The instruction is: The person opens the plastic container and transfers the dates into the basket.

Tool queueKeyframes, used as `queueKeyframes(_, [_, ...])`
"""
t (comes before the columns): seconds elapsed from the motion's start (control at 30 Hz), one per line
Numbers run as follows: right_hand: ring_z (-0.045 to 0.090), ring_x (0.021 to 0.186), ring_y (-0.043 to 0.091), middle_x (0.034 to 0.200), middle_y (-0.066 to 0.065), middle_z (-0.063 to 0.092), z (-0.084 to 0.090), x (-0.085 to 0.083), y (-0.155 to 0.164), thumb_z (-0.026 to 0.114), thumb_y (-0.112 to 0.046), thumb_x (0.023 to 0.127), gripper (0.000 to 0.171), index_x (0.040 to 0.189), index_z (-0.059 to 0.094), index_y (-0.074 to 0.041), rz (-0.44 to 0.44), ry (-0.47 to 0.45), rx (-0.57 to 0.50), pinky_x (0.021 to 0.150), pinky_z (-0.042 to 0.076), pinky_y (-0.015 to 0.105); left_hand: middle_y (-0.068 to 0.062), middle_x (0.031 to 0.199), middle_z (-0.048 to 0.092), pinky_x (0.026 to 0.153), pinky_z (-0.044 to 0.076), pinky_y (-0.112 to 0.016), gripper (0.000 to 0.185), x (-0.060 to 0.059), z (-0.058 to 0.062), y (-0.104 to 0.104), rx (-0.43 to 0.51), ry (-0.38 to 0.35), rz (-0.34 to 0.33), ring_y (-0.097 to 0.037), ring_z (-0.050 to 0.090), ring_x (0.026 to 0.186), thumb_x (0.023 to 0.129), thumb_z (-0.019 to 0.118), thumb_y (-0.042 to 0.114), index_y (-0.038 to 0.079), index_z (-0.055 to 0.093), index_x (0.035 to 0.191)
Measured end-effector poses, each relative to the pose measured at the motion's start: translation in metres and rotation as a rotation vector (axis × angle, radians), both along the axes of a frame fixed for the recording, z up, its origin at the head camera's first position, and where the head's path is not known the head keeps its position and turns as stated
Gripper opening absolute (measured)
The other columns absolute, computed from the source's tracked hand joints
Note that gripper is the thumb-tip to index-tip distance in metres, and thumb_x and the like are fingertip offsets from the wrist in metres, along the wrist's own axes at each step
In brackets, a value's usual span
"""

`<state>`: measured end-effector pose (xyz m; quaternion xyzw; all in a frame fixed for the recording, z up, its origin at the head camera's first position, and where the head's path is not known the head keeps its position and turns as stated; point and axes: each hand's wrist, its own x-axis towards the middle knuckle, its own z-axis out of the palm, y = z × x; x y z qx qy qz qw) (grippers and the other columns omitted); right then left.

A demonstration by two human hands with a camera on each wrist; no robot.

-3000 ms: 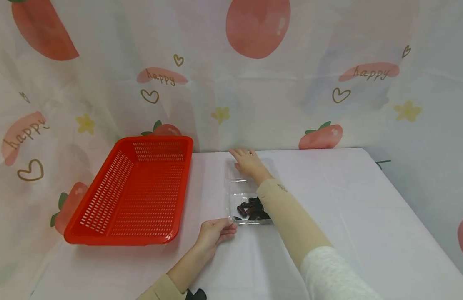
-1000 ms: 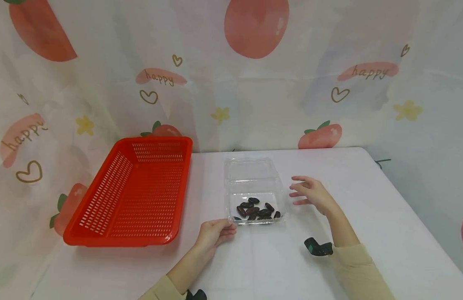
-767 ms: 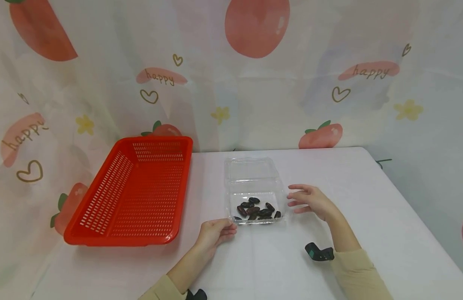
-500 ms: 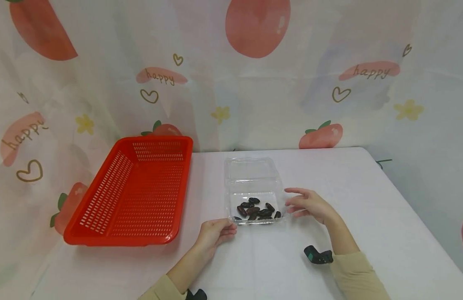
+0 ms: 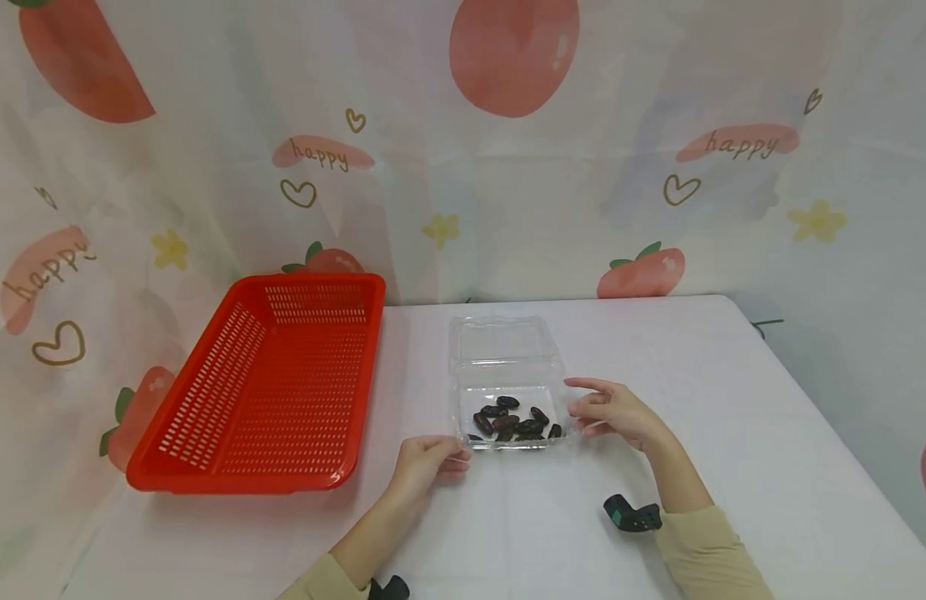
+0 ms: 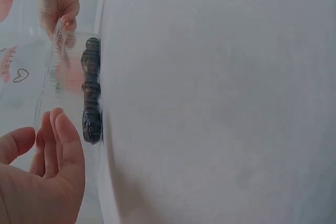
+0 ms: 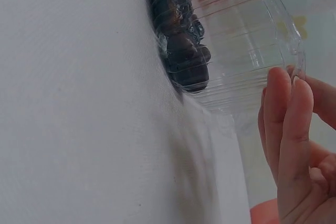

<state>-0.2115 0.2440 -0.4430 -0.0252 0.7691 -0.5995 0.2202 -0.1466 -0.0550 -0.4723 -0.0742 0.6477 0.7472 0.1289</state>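
A clear plastic clamshell box [image 5: 508,379] lies open on the white table, its lid [image 5: 498,340] folded back toward the wall. Several dark dates [image 5: 513,421] sit in its near half. My left hand [image 5: 431,458] rests on the table at the box's front-left corner, fingers relaxed and holding nothing. My right hand [image 5: 607,408] is at the box's right side, its straight fingertips at the rim. In the right wrist view these fingers [image 7: 286,124] stand beside the clear wall [image 7: 247,40], with the dates [image 7: 178,40] behind it. The left wrist view shows my left hand [image 6: 47,171] next to the dates [image 6: 92,93].
An empty red slotted basket [image 5: 267,375] stands on the table left of the box. A printed curtain hangs right behind the table. The table's right edge [image 5: 823,433] runs diagonally at the right.
My right hand has left the lid at the far end, swung round to the right of the box and drifted left to its right rim. The left hand has barely moved.
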Motion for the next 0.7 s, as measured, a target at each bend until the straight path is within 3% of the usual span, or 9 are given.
queueKeyframes(0.13, [0.062,0.067,0.013,0.084,0.007,0.066,0.0,0.0,0.001,0.063,-0.012,0.086,0.064,0.138,0.031,0.003,-0.001,0.0,-0.004,0.061,0.052,0.026,-0.009,0.071,0.067,0.061,0.053,-0.029,0.02,-0.004,0.002,-0.005,-0.233,0.113,-0.013,-0.014,0.063,0.06,0.082,0.058,0.007,-0.009,0.067,0.09])
queueKeyframes(0.27, [0.061,0.067,0.013,0.084,0.007,0.066,-0.001,-0.001,0.001,0.063,-0.013,0.085,0.064,0.138,0.031,0.003,0.001,0.002,0.007,0.061,0.052,0.026,0.002,0.062,0.06,0.055,0.046,-0.024,0.009,-0.008,0.01,-0.007,-0.613,0.334,0.074,-0.011,0.055,0.057,0.078,0.062,0.012,0.006,0.067,0.074])
queueKeyframes(0.37, [0.061,0.067,0.013,0.084,0.007,0.065,-0.001,-0.001,0.001,0.064,-0.014,0.085,0.064,0.138,0.032,0.002,-0.006,0.006,0.017,0.061,0.052,0.027,0.003,0.069,0.059,0.059,0.044,-0.027,0.005,-0.013,0.02,-0.006,-0.861,0.507,0.114,-0.012,0.054,0.065,0.078,0.063,0.015,0.011,0.065,0.076])
queueKeyframes(0.53, [0.062,0.067,0.014,0.084,0.006,0.064,-0.003,-0.001,0.001,0.065,-0.013,0.084,0.063,0.137,0.034,0.002,-0.011,0.013,0.024,0.062,0.053,0.027,0.0,0.086,0.062,0.072,0.046,-0.032,0.011,-0.03,0.033,-0.004,-1.185,0.85,-0.003,-0.018,0.055,0.081,0.078,0.063,0.017,0.01,0.064,0.086])
queueKeyframes(0.6, [0.062,0.067,0.014,0.085,0.006,0.064,-0.002,-0.001,0.0,0.064,-0.013,0.084,0.063,0.137,0.033,0.002,-0.006,0.013,0.018,0.061,0.052,0.027,-0.001,0.085,0.061,0.072,0.045,-0.032,0.012,-0.038,0.037,-0.002,-1.304,0.995,-0.048,-0.019,0.054,0.08,0.076,0.064,0.018,0.009,0.064,0.085])
queueKeyframes(0.7, [0.061,0.067,0.013,0.085,0.007,0.063,-0.001,0.0,0.0,0.064,-0.012,0.085,0.063,0.137,0.032,0.003,-0.003,0.015,0.006,0.061,0.052,0.027,0.0,0.083,0.059,0.073,0.043,-0.031,0.013,-0.049,0.043,0.004,-1.432,1.154,-0.115,-0.018,0.052,0.078,0.076,0.065,0.02,0.01,0.063,0.085])
